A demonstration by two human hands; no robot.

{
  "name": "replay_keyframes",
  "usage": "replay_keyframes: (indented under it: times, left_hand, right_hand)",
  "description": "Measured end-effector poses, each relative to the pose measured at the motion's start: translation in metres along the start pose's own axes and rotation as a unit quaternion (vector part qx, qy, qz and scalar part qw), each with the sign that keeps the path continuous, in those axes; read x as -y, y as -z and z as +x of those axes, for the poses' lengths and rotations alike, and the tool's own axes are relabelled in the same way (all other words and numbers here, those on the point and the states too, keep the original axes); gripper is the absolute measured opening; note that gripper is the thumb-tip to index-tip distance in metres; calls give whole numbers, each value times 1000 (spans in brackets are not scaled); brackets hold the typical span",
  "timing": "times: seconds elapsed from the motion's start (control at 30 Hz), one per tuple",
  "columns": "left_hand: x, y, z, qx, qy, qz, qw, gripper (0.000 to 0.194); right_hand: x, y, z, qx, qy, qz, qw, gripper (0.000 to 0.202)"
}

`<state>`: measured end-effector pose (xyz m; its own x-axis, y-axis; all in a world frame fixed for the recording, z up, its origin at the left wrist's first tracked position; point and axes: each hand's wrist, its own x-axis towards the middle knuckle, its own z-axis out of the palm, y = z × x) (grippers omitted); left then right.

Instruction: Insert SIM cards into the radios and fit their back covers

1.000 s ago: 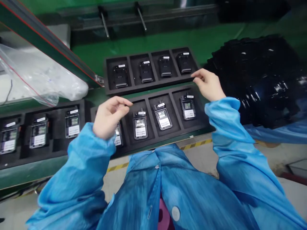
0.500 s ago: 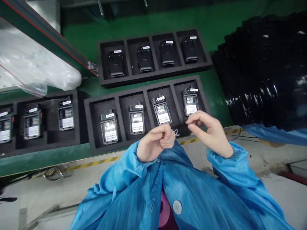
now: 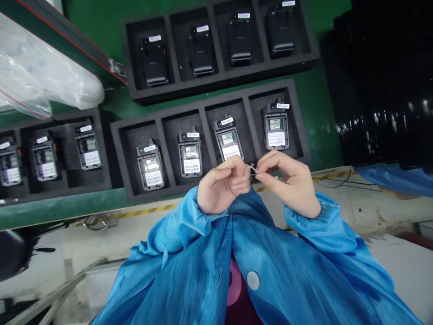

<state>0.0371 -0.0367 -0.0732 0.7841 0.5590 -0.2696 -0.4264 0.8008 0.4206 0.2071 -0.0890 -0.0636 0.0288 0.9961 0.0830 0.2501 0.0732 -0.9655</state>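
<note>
Between my hands is a small, thin, whitish looped piece (image 3: 252,169), too small to name. My left hand (image 3: 225,184) is closed on one side of it, fingers curled. From the other side my right hand (image 3: 287,180) pinches it between thumb and forefinger. Just beyond them a black foam tray (image 3: 135,196) holds several handheld devices in separate compartments. Their backs are open, with white labels and green circuitry showing. The device (image 3: 228,139) nearest my left hand is partly hidden by it; another device (image 3: 276,127) lies above my right hand.
A second foam tray (image 3: 216,85) behind holds closed black devices. Further left, another tray (image 3: 77,180) holds open ones. Clear plastic bags (image 3: 50,67) lie upper left, a glossy black pile (image 3: 382,99) at right.
My right hand has moved left, close to my left hand, and now pinches the whitish piece. The view has shifted, so the trays appear higher and larger.
</note>
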Motion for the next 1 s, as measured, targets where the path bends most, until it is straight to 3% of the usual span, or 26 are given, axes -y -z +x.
replay_keyframes:
  times: [0.2, 0.33, 0.63, 0.77, 0.87, 0.93, 1.0]
  left_hand:
    - [8, 0, 10, -89, -16, 2, 996, 20]
    - [10, -2, 16, -93, -6, -3, 996, 27]
    - [4, -8, 43, -78, 17, 81, 994, 26]
    - [-7, -17, 52, -110, -43, 151, 981, 18]
    - [-22, -24, 52, -137, -113, 332, 926, 18]
    - [-32, -27, 54, -130, -142, 491, 850, 17]
    - [-37, -24, 59, -106, -170, 628, 752, 20]
  right_hand:
    - [1, 5, -5, -28, 30, 33, 999, 2]
    - [4, 16, -6, -31, 44, 22, 998, 3]
    - [12, 59, 11, -120, 40, -60, 990, 4]
    - [5, 82, 29, -116, 29, -160, 980, 2]
    - [0, 97, 42, -43, 15, -276, 960, 1]
    - [-5, 102, 50, 4, 12, -308, 951, 4]
    - [-14, 104, 60, 38, 11, -321, 946, 6]
